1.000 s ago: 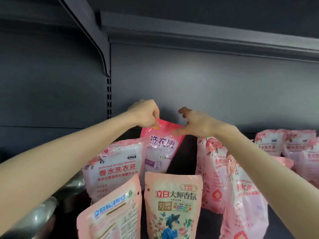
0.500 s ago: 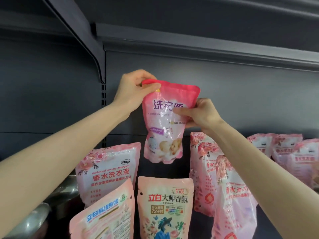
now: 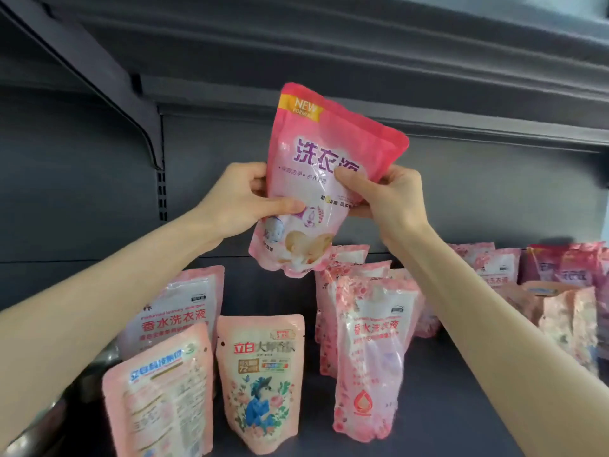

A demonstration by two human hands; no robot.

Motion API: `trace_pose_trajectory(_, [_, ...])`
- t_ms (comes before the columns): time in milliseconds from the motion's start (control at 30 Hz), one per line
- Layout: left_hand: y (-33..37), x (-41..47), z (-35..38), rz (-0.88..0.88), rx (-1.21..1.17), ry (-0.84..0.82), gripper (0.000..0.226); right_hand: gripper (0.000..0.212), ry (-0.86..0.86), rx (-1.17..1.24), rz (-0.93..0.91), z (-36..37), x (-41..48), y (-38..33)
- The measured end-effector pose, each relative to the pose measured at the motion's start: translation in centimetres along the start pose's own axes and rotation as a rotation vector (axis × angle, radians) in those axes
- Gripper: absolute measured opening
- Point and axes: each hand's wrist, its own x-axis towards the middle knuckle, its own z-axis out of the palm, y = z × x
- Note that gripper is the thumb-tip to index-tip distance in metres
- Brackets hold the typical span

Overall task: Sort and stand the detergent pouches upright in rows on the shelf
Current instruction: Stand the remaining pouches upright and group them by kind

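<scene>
A bright pink detergent pouch (image 3: pixel 324 159) with purple lettering hangs in the air above the shelf (image 3: pixel 445 407), tilted slightly to the right. My left hand (image 3: pixel 242 202) grips its left edge, thumb across the front. My right hand (image 3: pixel 384 196) grips its right side, thumb on the front. Below it several pale pink pouches stand upright: a floral one (image 3: pixel 260 380) at front centre, a blue-lettered one (image 3: pixel 158 394) at front left, a clear-fronted one (image 3: pixel 171 311) behind that, and a row (image 3: pixel 370 351) to the right.
More pink pouches (image 3: pixel 560 291) crowd the right end of the shelf. A dark shelf board (image 3: pixel 362 61) and its bracket (image 3: pixel 99 77) hang overhead. A metal rim (image 3: pixel 36 423) shows at the lower left. Bare shelf lies behind the floral pouch.
Both hands lifted the bright pink pouch from the back of the shelf up and toward me. My left hand shifted from its top corner to its left edge.
</scene>
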Motion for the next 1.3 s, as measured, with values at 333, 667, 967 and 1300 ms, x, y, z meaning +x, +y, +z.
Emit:
trace_pose_trajectory(333, [8.1,-5.7,16.8,0.017,-0.145,-0.063,0.032,0.008,-0.037,-0.097,0.030,-18.4,-7.2,-4.7])
trace_pose_trajectory(667, [11.4,-7.2,36.9,-0.074,-0.252,-0.130,0.033,0.021,-0.088,-0.211,0.226,-38.2,-11.5,-5.7])
trace_pose_trajectory(967, [10.0,-3.7,53.1,-0.094,-0.266,-0.277,0.032,0.025,0.066,-0.347,0.280,-52.8,-10.1,-1.4])
trace_pose_trajectory(1300, [6.7,0.3,65.4,-0.180,-0.257,-0.268,0.034,0.032,0.028,-0.486,0.352,-63.1,-4.9,4.7])
